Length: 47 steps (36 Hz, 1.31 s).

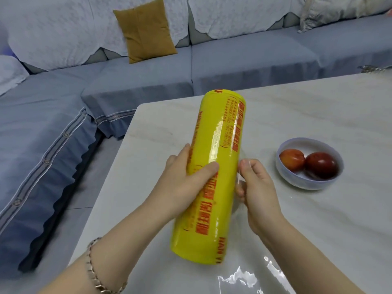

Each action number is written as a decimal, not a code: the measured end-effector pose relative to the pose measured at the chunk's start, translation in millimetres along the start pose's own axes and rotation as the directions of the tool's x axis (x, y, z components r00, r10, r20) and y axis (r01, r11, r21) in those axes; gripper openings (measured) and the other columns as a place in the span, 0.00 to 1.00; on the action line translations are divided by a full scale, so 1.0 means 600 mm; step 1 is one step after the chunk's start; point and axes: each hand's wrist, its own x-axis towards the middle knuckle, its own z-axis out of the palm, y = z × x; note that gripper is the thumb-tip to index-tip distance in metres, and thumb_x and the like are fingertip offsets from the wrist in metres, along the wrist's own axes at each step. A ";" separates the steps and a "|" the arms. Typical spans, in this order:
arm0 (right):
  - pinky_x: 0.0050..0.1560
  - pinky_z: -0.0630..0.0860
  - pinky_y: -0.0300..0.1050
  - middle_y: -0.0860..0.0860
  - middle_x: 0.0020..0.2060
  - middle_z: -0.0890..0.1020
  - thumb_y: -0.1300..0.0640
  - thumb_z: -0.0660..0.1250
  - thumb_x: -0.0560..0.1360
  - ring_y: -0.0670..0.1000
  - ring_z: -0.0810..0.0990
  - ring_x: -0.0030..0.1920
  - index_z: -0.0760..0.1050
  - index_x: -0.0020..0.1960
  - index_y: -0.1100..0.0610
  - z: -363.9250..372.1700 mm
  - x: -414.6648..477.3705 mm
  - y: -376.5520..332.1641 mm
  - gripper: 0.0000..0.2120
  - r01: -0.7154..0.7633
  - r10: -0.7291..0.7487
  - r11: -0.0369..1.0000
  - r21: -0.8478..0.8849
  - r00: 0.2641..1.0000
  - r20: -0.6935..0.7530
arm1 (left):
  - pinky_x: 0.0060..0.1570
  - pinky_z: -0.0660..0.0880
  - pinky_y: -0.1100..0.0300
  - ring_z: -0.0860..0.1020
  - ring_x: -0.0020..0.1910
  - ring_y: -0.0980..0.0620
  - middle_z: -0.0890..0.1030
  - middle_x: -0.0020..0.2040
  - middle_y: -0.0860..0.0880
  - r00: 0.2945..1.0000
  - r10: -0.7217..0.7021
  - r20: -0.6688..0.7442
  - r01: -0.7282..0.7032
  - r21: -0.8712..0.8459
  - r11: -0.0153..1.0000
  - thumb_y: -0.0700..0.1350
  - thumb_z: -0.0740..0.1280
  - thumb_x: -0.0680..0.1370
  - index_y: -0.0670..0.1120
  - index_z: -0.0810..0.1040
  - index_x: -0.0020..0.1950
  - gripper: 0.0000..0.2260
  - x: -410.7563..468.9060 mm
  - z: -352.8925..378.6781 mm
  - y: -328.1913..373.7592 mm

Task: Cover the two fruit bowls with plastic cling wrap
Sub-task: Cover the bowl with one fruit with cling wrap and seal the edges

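Observation:
A big yellow roll of cling wrap [214, 166] with red print is held above the pale marble table [318, 115], its long axis running away from me. My left hand [186, 181] grips the roll's left side, thumb on top. My right hand [254, 187] pinches the clear film edge along the roll's right side. A white bowl [297, 181] holding two red fruits [320, 165] stands to the right of my right hand, uncovered. Only this one bowl is in view.
A loose sheet of clear film [254, 279] lies shiny on the table near its front edge. A blue-grey sofa [244, 62] wraps round the far and left sides, with a mustard cushion [146, 28]. Some small metal objects [371, 68] lie at the table's far right edge.

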 end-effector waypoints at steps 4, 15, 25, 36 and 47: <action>0.21 0.61 0.32 0.52 0.29 0.68 0.55 0.56 0.80 0.40 0.63 0.19 0.66 0.36 0.53 -0.018 0.008 -0.011 0.13 -0.013 0.013 1.000 -0.023 1.000 -0.002 | 0.54 0.78 0.53 0.77 0.57 0.51 0.70 0.63 0.52 0.997 -0.021 0.074 0.033 -0.174 0.984 0.63 0.75 0.60 0.64 0.57 0.69 0.43 0.011 0.015 0.003; 0.17 0.57 0.31 0.52 0.37 0.83 0.51 0.57 0.79 0.42 0.64 0.15 0.67 0.37 0.54 -0.045 0.021 -0.033 0.13 0.034 -0.050 0.928 -0.370 0.998 -0.035 | 0.40 0.81 0.56 0.83 0.48 0.50 0.78 0.57 0.55 0.996 -0.039 0.083 0.070 -0.412 0.908 0.55 0.76 0.61 0.63 0.60 0.69 0.40 0.014 0.030 -0.005; 0.17 0.54 0.31 0.48 0.14 0.62 0.50 0.62 0.76 0.45 0.59 0.13 0.79 0.45 0.60 -0.043 0.024 -0.011 0.14 -0.162 0.186 0.964 -0.212 0.978 0.098 | 0.35 0.80 0.59 0.84 0.44 0.50 0.78 0.55 0.55 0.988 -0.033 0.152 0.081 -0.325 0.942 0.53 0.73 0.60 0.66 0.60 0.65 0.37 0.022 -0.010 -0.005; 0.18 0.59 0.33 0.42 0.16 0.69 0.58 0.66 0.74 0.42 0.61 0.15 0.80 0.47 0.58 -0.031 0.014 0.009 0.05 -0.163 0.228 0.958 0.238 0.933 -0.279 | 0.35 0.80 0.60 0.83 0.44 0.51 0.78 0.54 0.57 0.993 -0.018 0.120 0.051 -0.275 0.960 0.55 0.77 0.58 0.68 0.60 0.65 0.41 0.010 -0.007 -0.010; 0.19 0.63 0.33 0.48 0.17 0.66 0.59 0.62 0.76 0.45 0.67 0.14 0.75 0.38 0.58 -0.046 0.013 0.010 0.08 -0.348 0.349 0.937 -0.033 0.937 0.030 | 0.36 0.80 0.54 0.84 0.46 0.46 0.80 0.57 0.52 0.974 -0.087 0.207 0.156 -0.344 0.926 0.56 0.79 0.50 0.70 0.64 0.60 0.42 0.005 -0.031 -0.037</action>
